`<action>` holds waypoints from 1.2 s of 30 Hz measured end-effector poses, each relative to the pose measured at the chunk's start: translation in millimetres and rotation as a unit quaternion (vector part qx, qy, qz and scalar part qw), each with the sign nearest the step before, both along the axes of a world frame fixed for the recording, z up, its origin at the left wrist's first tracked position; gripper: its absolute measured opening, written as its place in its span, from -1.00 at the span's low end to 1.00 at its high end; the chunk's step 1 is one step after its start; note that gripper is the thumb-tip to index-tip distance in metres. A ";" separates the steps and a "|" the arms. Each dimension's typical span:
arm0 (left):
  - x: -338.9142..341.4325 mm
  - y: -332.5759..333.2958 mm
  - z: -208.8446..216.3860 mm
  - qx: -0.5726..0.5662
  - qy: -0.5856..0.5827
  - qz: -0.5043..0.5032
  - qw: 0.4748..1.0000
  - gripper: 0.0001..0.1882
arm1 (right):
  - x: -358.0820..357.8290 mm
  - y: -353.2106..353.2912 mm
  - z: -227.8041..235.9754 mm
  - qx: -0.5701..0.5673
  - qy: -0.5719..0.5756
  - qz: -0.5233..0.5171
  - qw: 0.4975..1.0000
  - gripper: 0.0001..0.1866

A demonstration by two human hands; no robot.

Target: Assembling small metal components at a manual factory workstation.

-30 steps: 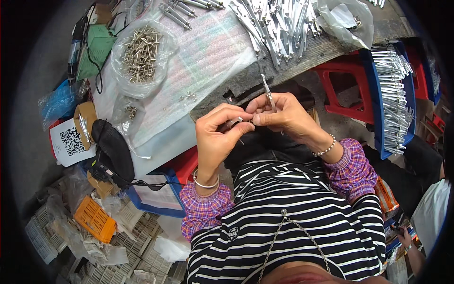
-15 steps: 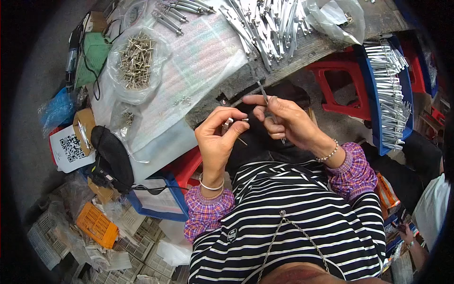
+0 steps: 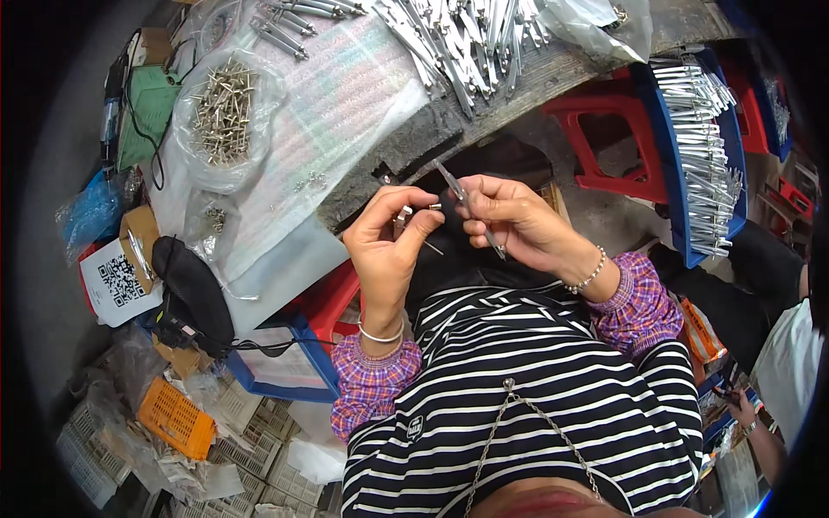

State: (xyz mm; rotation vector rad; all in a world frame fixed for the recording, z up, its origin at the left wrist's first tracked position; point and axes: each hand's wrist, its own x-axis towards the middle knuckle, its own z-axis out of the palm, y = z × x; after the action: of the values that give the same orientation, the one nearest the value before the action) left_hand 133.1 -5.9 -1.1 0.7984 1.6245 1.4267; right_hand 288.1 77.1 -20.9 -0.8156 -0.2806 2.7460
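Observation:
My left hand (image 3: pixel 386 237) is closed, thumb and forefinger pinching a small metal pin (image 3: pixel 434 206) with a brassy end; a thin rod shows below the fingers. My right hand (image 3: pixel 522 220) grips a slim silver metal strip (image 3: pixel 451 180), tilted, its upper end pointing toward the bench edge. The hands are apart, just in front of the bench. On the bench lie a pile of similar silver strips (image 3: pixel 484 39) and a clear plastic bag (image 3: pixel 266 147) with many brassy metal pins (image 3: pixel 226 112).
A smaller bag (image 3: pixel 207 226) of tiny parts lies at the bench's left edge. Several silver levers (image 3: pixel 281 39) sit at the back. To the right, a blue tray (image 3: pixel 667 173) of silver strips stands by a red stool (image 3: pixel 604 164). An orange basket (image 3: pixel 177 419) is lower left.
The strip in my right hand now shows more, its upper end swung leftward, and my right fingers have curled in around it. My left hand keeps its pinch. The whole view has shifted slightly.

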 end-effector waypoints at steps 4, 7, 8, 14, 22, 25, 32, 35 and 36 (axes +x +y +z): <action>0.7 2.4 -4.6 0.013 0.007 -0.001 1.000 -0.84 | -1.7 -0.6 -2.0 -0.014 0.003 0.012 1.000 -0.74; 1.4 0.6 -9.4 0.026 0.012 -0.003 1.000 -0.84 | -1.0 -2.7 -1.8 -0.025 0.001 0.019 0.999 -0.77; 2.1 0.7 -10.8 0.030 0.007 -0.003 1.000 -0.85 | -0.5 -2.7 -2.4 -0.024 0.003 0.021 0.999 -0.77; 6.9 1.5 -8.7 0.022 0.026 0.004 0.999 -0.86 | 0.7 -4.1 -9.1 -0.016 0.008 0.014 1.000 -0.80; 7.6 1.0 -8.2 0.052 0.107 0.004 0.993 -0.84 | -1.4 -4.2 -1.1 -0.020 -0.032 0.031 0.999 -0.84; 10.9 2.8 -4.4 0.059 0.170 -0.003 0.984 -0.83 | -0.8 -5.3 -3.8 0.006 -0.043 0.034 0.998 -0.87; 5.7 3.9 -0.4 0.000 -0.060 -0.028 0.998 -0.78 | 3.3 0.5 -7.1 0.021 -0.034 0.063 0.997 -0.87; 0.6 5.4 1.4 -0.017 -0.162 -0.042 0.986 -0.69 | 7.0 4.9 -13.6 0.011 0.008 0.104 0.994 -0.87; -2.7 4.9 2.6 -0.040 -0.183 -0.079 0.979 -0.69 | 7.6 6.0 -15.4 -0.005 0.014 0.124 0.992 -0.84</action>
State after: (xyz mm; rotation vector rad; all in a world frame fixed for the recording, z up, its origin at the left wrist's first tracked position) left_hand 130.3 -1.0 1.5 0.5650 1.2992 1.2982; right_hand 295.7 83.2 -36.2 -0.7909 -0.3858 2.9899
